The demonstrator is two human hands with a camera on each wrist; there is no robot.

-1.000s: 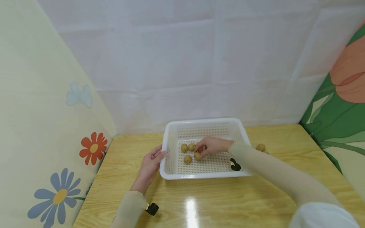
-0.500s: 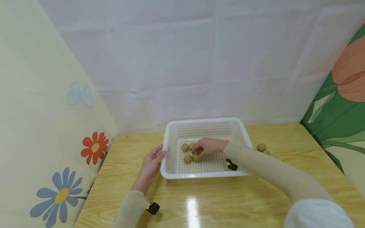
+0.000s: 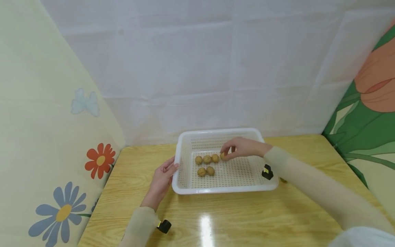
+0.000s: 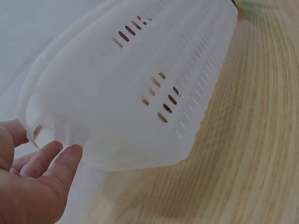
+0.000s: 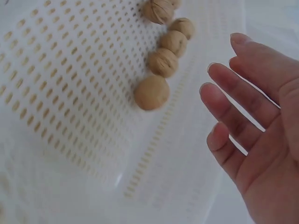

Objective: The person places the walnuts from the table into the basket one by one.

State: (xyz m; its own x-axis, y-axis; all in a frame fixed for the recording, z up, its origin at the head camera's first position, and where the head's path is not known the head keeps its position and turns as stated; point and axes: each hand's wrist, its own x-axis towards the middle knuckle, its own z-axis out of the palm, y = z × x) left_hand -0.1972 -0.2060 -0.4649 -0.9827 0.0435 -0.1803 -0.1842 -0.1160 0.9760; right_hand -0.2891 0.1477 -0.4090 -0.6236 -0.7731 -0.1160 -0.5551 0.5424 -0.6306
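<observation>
A white plastic basket point(image 3: 225, 189) with slotted walls and floor stands on the table. My left hand point(image 3: 162, 180) grips its left rim, thumb above and fingers against the outer wall in the left wrist view. Several walnuts point(image 3: 207, 159) line up along the basket's back, and a pair of walnuts point(image 3: 210, 171) sits in front of them. In the head view my right hand point(image 3: 242, 147) is over the rightmost walnut point(image 5: 152, 92) of the back row. The right wrist view shows that hand's fingers point(image 5: 224, 105) spread and apart from the walnuts.
The wooden table point(image 3: 247, 219) extends around the basket, with a white cloth wall point(image 3: 185, 85) close behind. A brown item point(image 3: 283, 180), partly hidden by the right sleeve, lies right of the basket. Black wrist cameras point(image 3: 267, 172) hang at both wrists.
My right hand set a walnut beside the front-left one, let go, then moved right and back to the back row, where more walnuts now show. My left hand stays on the rim.
</observation>
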